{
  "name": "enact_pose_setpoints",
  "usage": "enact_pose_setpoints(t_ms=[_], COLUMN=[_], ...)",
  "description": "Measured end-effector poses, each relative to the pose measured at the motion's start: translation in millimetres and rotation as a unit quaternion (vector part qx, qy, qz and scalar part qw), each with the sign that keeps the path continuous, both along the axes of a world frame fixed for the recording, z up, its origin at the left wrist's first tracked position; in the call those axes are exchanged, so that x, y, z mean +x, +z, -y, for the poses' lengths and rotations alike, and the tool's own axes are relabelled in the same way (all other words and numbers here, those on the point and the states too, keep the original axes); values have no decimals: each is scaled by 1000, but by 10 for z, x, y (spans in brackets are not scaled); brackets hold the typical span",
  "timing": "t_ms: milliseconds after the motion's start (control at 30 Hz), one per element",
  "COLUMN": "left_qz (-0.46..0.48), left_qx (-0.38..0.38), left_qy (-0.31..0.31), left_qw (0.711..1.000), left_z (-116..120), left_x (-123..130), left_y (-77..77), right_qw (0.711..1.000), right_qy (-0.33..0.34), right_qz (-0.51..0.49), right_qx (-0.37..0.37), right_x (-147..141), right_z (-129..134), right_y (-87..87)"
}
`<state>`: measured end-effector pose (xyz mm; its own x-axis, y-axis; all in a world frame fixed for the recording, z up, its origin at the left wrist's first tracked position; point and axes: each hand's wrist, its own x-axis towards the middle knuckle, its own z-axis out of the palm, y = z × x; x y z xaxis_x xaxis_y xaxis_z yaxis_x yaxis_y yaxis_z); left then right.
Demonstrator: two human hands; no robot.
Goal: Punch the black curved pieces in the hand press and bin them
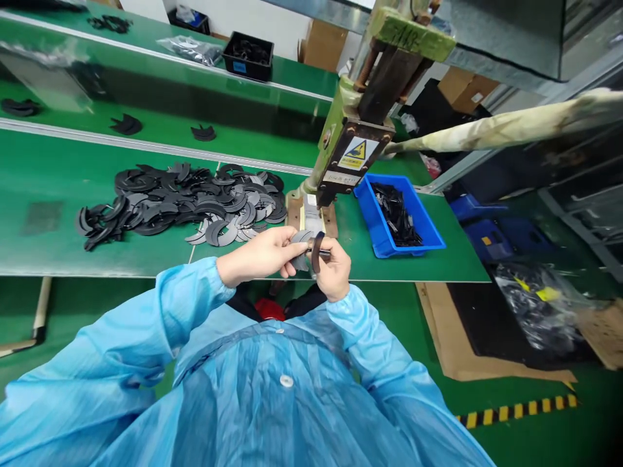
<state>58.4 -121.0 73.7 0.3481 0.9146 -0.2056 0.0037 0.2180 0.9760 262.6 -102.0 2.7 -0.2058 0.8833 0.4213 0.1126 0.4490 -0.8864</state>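
The person wears a light-blue coat point(233, 415) of thin, faintly glossy cloth, its front creased lengthwise. A round white button point(286, 381) sits on it; taking that as the clock's centre, a smaller pale button point(280, 331) shows at twelve. The left sleeve point(126, 334), toward ten o'clock, is full and wrinkled, as is the right sleeve point(384, 350), toward two. Each narrows to a gathered cuff. The left hand point(265, 256) and right hand point(335, 267) are bare. Past the smaller button, at twelve, dark cloth point(310, 302) shows.
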Motion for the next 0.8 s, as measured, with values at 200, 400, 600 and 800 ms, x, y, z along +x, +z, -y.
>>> enact_pose_setpoints(t_ms=[200, 400, 600, 800], left_qz=[29, -37, -199, -194], left_qx=[-73, -16, 248, 229], left_qy=[-59, -24, 139, 148], left_qw=[995, 999, 938, 942], left_z=[-55, -72, 76, 65], left_x=[-47, -45, 28, 70], left_y=[34, -71, -29, -85], right_qw=[997, 987, 978, 978], right_qy=[0, 23, 33, 37], right_qz=[56, 124, 144, 149], right_qx=[55, 100, 148, 142], right_x=[50, 181, 265, 273], right_z=[75, 45, 23, 55], right_y=[22, 141, 185, 154])
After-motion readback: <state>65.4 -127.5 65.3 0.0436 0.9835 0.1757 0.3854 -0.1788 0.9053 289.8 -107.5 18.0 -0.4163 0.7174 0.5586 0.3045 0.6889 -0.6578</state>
